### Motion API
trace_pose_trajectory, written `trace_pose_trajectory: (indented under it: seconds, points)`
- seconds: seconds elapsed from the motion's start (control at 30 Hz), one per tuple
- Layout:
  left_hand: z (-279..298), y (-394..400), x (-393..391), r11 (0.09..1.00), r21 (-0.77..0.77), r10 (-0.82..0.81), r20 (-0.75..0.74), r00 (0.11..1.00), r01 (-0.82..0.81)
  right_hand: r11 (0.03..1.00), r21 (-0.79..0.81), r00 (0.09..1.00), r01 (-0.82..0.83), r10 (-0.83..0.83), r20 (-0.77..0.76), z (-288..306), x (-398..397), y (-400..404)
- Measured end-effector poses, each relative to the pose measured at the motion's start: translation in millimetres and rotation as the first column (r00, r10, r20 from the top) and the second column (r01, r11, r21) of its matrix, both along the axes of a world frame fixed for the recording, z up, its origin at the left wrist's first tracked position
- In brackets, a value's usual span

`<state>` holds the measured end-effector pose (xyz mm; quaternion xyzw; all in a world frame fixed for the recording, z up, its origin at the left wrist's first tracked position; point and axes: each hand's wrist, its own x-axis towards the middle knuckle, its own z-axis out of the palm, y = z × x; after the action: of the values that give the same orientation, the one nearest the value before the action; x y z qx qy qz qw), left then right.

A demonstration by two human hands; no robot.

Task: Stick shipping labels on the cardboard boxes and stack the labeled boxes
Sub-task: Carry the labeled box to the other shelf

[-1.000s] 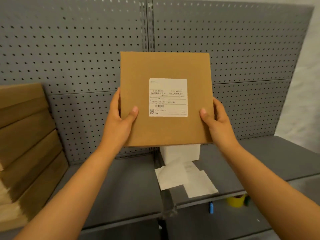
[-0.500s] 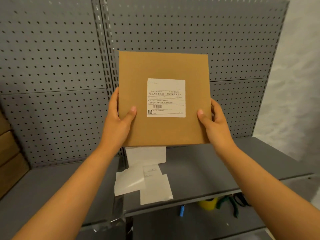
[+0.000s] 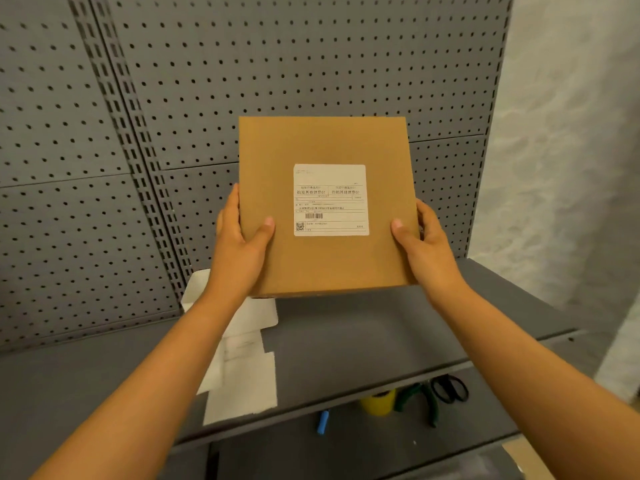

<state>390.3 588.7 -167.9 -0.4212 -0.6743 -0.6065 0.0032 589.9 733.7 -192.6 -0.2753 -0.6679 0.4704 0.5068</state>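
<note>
A flat brown cardboard box point(image 3: 325, 140) is held up in the air above the grey shelf point(image 3: 363, 337), its broad face toward me. A white shipping label point(image 3: 330, 199) with a barcode and QR code is stuck near the middle of that face. My left hand point(image 3: 239, 251) grips the box's lower left edge, thumb on the front. My right hand point(image 3: 426, 244) grips the lower right edge the same way. White label sheets point(image 3: 242, 386) lie on the shelf below the box, partly hidden by my left forearm.
A grey pegboard wall point(image 3: 277, 64) backs the shelf. On a lower shelf lie a yellow tape roll point(image 3: 377, 401), green-handled pliers point(image 3: 420, 398), black scissors point(image 3: 450, 389) and a blue marker point(image 3: 322, 422). A pale wall point(image 3: 571, 150) stands at the right.
My view has swung right: the stack of cardboard boxes at the left has gone out of frame. The box has moved right and a little lower, still held by both hands.
</note>
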Motion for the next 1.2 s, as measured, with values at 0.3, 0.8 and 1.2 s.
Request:
trace_pose_trajectory:
  seconds: [0.3,0.8,1.2]
  points:
    - [-21.4,83.1,89.3,0.993,-0.074,0.100,0.105,0.990,-0.092,0.998,-0.062,0.991,-0.030,0.038,0.127,-22.1,67.6,104.6]
    - [-88.5,171.6,176.9,0.951,-0.310,0.105,0.306,0.946,-0.005,0.982,-0.189,0.876,0.003,0.089,0.473,-76.7,151.5,195.1]
    - [-105.8,200.1,173.7,0.892,-0.451,0.166,0.372,0.913,0.022,0.982,-0.188,0.763,0.009,0.115,0.637,-80.2,159.4,221.9]
